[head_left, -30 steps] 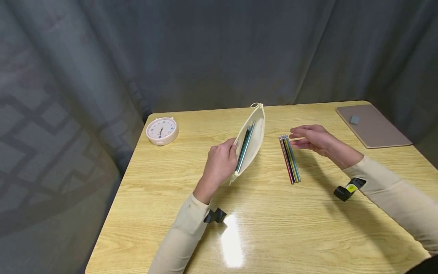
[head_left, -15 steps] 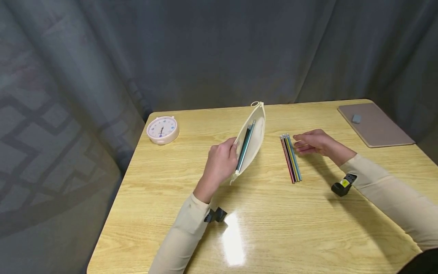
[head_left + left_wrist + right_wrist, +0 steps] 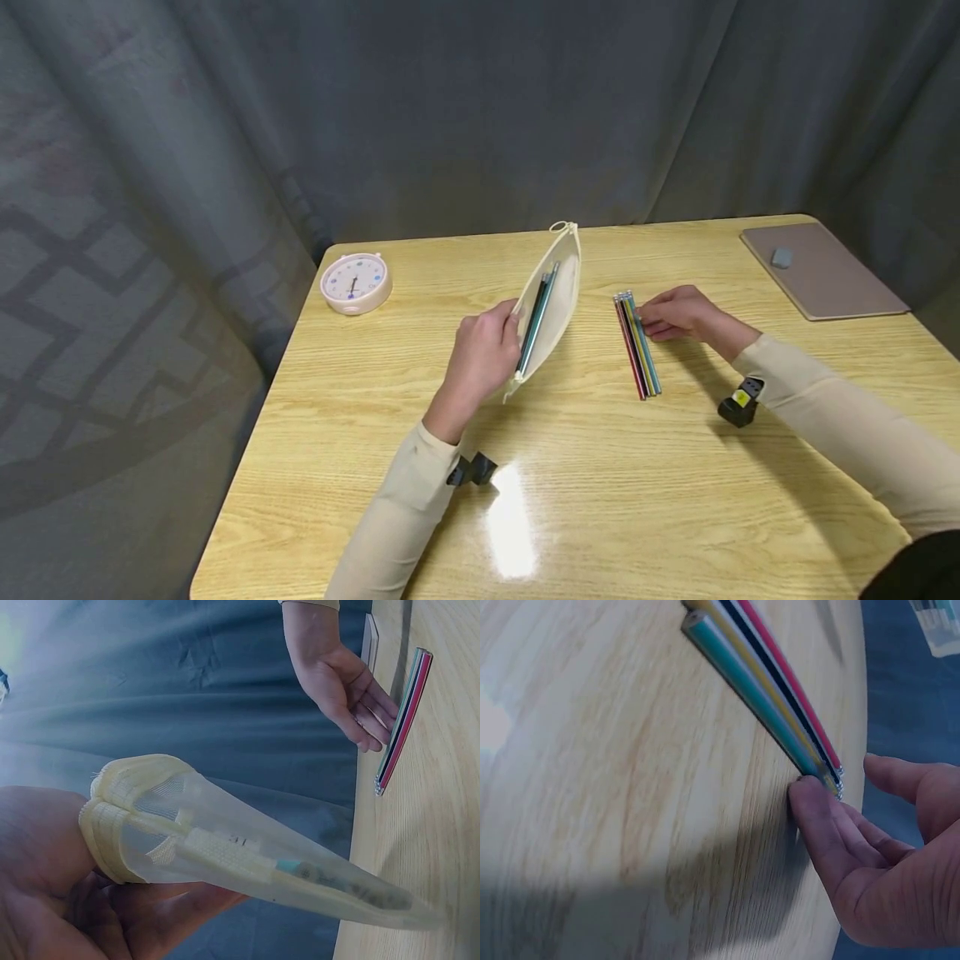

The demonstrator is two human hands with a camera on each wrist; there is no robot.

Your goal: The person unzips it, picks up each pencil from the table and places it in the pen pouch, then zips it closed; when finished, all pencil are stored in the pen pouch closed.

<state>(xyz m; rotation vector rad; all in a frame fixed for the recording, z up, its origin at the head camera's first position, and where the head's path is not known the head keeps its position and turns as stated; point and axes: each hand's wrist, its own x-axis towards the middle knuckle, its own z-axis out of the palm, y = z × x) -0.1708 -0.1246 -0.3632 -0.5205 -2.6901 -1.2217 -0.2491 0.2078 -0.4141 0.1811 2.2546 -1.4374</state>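
Left hand (image 3: 483,350) pinches the pale pouch (image 3: 566,308) by one side and holds it tilted above the surface (image 3: 375,408), mouth gaping. Dark-bodied pencils (image 3: 537,321) sit inside; exact count unclear.

Loose set: four pencils (image 3: 636,350) lie side by side on the surface, right of the pouch: red, black, yellow, blue-green, silvery ends at the far side.

Right hand (image 3: 675,312) is at the blue-green one, fingertips against its side near the silvery end. Thumb stands well off the fingers in the right wrist view, so no grip on anything.

My read: step in hand is picking up from the row, loading partly done. Next move calls for closing thumb to fingers on the outer pencil, or the whole bundle, then lifting and angling it lengthwise into the mouth. Left hand should hold the pouch steady. Watch for the row rolling or fanning when nudged.
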